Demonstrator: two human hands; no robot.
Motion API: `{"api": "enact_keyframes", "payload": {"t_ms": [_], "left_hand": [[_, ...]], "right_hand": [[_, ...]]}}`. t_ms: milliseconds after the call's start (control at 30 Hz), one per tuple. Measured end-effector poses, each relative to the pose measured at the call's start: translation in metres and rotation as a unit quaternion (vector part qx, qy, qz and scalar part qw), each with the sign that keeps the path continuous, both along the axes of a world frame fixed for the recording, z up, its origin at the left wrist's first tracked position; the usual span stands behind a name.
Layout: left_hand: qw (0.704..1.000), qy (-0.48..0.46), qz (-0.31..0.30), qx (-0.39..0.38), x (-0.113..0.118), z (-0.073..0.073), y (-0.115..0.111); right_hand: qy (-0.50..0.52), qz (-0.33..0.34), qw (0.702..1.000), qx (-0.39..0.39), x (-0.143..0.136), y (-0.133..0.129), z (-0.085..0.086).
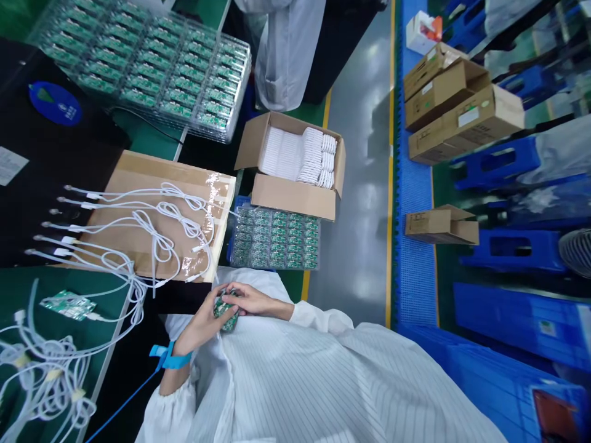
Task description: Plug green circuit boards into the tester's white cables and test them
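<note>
A green circuit board (226, 315) is gripped between both hands, low in front of my white striped gown. My left hand (203, 323), with a blue wrist strap on it, closes round the board's near left side. My right hand (252, 300) holds the far right side, its fingers bent over the edge. Fingers cover part of the board, so its whole outline is hidden. Just beyond the hands lies a brown cardboard sheet (133, 178) with several white cables (154, 234) coiled on it.
Clear trays of green boards (161, 67) are stacked at the back left. A tray of boards (277, 237) sits below an open carton (295, 194) of white pieces. Another board (69, 304) and tangled cables (55, 375) lie at left. A gowned person (289, 55) is beyond.
</note>
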State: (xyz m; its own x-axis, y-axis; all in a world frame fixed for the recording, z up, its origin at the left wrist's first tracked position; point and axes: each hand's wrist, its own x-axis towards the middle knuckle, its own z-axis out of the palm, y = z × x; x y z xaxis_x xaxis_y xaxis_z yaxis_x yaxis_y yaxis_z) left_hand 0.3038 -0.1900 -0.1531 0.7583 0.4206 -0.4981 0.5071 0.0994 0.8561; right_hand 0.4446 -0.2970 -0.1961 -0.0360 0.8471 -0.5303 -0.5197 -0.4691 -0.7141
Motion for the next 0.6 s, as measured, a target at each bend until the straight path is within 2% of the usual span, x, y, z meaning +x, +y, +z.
{"api": "enact_keyframes", "payload": {"t_ms": [100,200,233,300,333,467,600], "left_hand": [[0.995,0.027,0.01,-0.094,0.001,0.013,0.008],[0.991,0.035,0.049,-0.123,-0.001,0.02,0.014],[0.99,0.033,0.058,-0.121,-0.002,0.022,0.015],[0.991,0.028,0.062,-0.118,-0.004,0.025,0.015],[0.991,0.024,0.06,-0.118,-0.005,0.026,0.014],[0.993,0.017,0.045,-0.108,-0.007,0.029,0.011],[0.994,0.002,0.052,-0.098,-0.009,0.028,0.009]], "right_hand": [[0.011,-0.062,0.998,0.001,-0.003,0.0,-0.013],[0.0,-0.18,0.983,-0.028,0.011,-0.008,-0.044],[-0.012,-0.236,0.97,-0.059,0.021,-0.013,-0.058],[-0.049,-0.344,0.924,-0.162,0.045,-0.028,-0.089],[-0.062,-0.372,0.906,-0.194,0.058,-0.037,-0.105],[-0.099,-0.434,0.848,-0.288,0.099,-0.071,-0.161],[-0.125,-0.467,0.801,-0.352,0.103,-0.086,-0.2]]}}
